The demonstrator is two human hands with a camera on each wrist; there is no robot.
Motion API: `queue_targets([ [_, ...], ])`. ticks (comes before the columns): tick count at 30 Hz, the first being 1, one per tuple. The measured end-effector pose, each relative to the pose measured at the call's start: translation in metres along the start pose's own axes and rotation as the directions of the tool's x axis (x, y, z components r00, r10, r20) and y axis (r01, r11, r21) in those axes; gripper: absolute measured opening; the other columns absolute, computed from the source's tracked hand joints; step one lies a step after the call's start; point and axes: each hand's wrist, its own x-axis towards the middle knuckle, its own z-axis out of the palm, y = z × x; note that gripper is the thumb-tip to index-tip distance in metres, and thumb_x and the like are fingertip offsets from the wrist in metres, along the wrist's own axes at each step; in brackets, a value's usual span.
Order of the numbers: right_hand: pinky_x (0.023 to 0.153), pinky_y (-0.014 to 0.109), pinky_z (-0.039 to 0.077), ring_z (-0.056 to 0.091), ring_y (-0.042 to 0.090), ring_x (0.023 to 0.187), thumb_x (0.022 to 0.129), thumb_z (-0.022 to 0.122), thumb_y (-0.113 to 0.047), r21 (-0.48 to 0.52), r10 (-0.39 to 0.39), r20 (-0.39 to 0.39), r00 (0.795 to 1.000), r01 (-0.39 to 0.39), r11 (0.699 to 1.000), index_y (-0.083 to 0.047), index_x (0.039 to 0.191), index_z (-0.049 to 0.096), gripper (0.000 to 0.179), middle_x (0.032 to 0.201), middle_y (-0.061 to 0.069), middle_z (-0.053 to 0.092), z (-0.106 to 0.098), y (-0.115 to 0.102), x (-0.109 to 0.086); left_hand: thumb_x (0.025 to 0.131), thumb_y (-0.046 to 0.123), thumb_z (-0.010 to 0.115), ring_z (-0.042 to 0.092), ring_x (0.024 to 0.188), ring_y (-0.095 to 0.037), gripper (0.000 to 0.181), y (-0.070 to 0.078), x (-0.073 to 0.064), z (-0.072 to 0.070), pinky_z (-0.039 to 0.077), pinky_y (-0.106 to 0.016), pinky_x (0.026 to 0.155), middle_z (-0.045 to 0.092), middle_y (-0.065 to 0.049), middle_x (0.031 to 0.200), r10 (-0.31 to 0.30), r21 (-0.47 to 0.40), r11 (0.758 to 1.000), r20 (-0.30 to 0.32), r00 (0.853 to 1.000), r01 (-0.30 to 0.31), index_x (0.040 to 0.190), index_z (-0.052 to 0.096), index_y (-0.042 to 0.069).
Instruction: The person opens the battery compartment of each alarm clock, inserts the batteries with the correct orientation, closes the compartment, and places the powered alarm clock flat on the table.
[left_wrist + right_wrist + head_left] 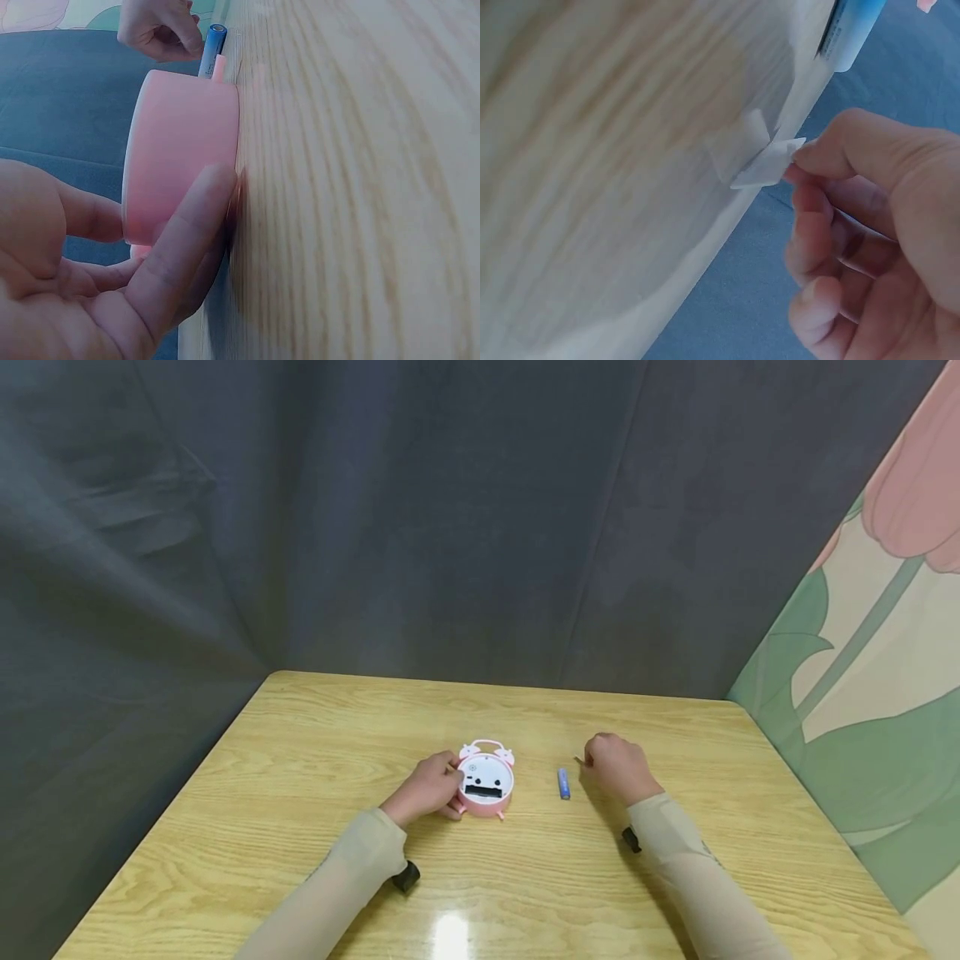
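Note:
A pink twin-bell alarm clock (486, 770) lies on the table with its white back facing up and a dark battery slot (483, 792) uncovered. My left hand (431, 787) grips its left side, thumb at the top rim and fingers along the pink wall (180, 150). To the right of the clock is a blue battery (564, 783), apart from both hands. Farther right, my right hand (618, 767) pinches a small flat white piece (769, 165) between thumb and forefinger, at the tabletop. It looks like a battery cover; its far details are blurred.
The wooden table (315, 735) has a dark cloth (465, 527) hanging behind it and along its left. A wall with a flower pattern (885, 718) stands at the right. Black wrist devices (407, 877) show under both sleeves.

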Motion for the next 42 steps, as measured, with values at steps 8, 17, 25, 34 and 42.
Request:
queue_targets([
  [8,0.053,0.038,0.053,0.057,0.016,0.063,0.088,0.073,-0.014,0.04,0.01,0.021,1.0,-0.01,0.999,-0.012,0.069,0.066,0.02,0.075,0.002,0.064,0.001,0.001,-0.001,0.098,0.005,0.042,0.062,0.059,-0.018,0.027,0.0,0.0,0.0,0.061,-0.031,0.055,0.062,-0.017,0.078,-0.006,-0.003,1.0,0.006,1.0,0.006,0.121,0.049,-0.006],
  [17,0.048,0.028,0.043,0.049,0.011,0.052,0.095,0.066,-0.026,0.275,0.016,0.085,0.996,-0.039,0.96,-0.008,0.092,0.073,0.019,0.066,-0.003,0.063,0.0,-0.019,-0.003,0.097,0.004,0.042,0.062,0.058,-0.018,0.028,0.002,-0.001,-0.001,0.061,-0.031,0.055,0.061,-0.016,0.077,-0.003,0.009,1.0,-0.003,1.0,0.003,0.122,0.049,-0.007],
  [25,0.049,0.028,0.041,0.05,0.012,0.054,0.091,0.069,-0.024,0.284,0.04,0.18,0.983,-0.091,0.955,-0.009,0.093,0.069,0.015,0.066,-0.003,0.061,0.003,-0.037,-0.003,0.097,0.004,0.042,0.061,0.057,-0.018,0.026,0.0,0.0,0.001,0.061,-0.032,0.054,0.061,-0.016,0.076,0.008,0.009,1.0,-0.003,1.0,-0.008,0.119,0.049,-0.007],
  [34,0.046,0.024,0.036,0.046,0.01,0.048,0.088,0.066,-0.013,0.321,0.026,0.201,0.979,-0.091,0.943,-0.008,0.091,0.067,0.006,0.056,-0.003,0.056,0.001,-0.048,-0.003,0.097,0.004,0.042,0.061,0.055,-0.018,0.028,-0.003,0.002,0.002,0.061,-0.032,0.053,0.061,-0.017,0.075,0.021,0.004,1.0,-0.003,1.0,-0.021,0.12,0.049,-0.008],
  [42,0.044,0.023,0.038,0.049,0.01,0.047,0.091,0.065,-0.013,0.354,-0.013,0.164,0.986,-0.047,0.934,-0.009,0.091,0.067,0.004,0.059,-0.005,0.059,0.001,-0.054,-0.001,0.097,0.005,0.043,0.061,0.056,-0.017,0.029,-0.002,0.002,0.001,0.061,-0.031,0.054,0.062,-0.017,0.075,0.015,0.016,1.0,-0.001,1.0,-0.015,0.122,0.049,-0.009],
])
